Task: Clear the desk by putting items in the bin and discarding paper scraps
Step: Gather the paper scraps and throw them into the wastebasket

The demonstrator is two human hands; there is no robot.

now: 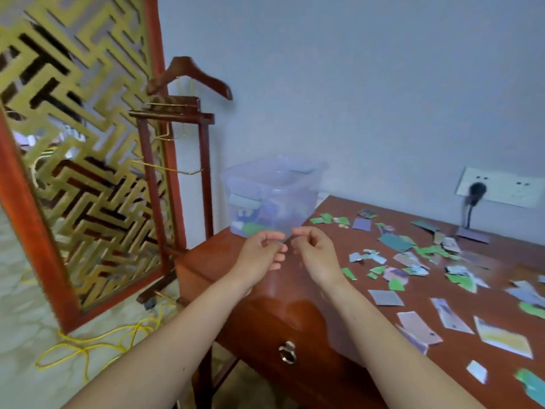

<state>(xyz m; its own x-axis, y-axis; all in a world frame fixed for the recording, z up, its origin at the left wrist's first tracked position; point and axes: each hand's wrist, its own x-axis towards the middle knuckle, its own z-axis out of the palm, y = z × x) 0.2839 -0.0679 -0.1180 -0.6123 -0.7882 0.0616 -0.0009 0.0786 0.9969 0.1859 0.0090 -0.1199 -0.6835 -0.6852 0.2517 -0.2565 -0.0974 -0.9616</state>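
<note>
Blurring obscures whether the curled hands [261,255] [315,252] grip the bin [274,187].

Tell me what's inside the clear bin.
Blurred coloured items, including a green piece, lie low in the bin. The left hand and right hand cover its lowest part.

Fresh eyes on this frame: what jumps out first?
The torn paper scraps strewn over the right of the red-brown desk. Then the clear bin at its far left corner, with the left hand and right hand, fingers curled, just in front of it. A gold lattice screen fills the left side.
</note>
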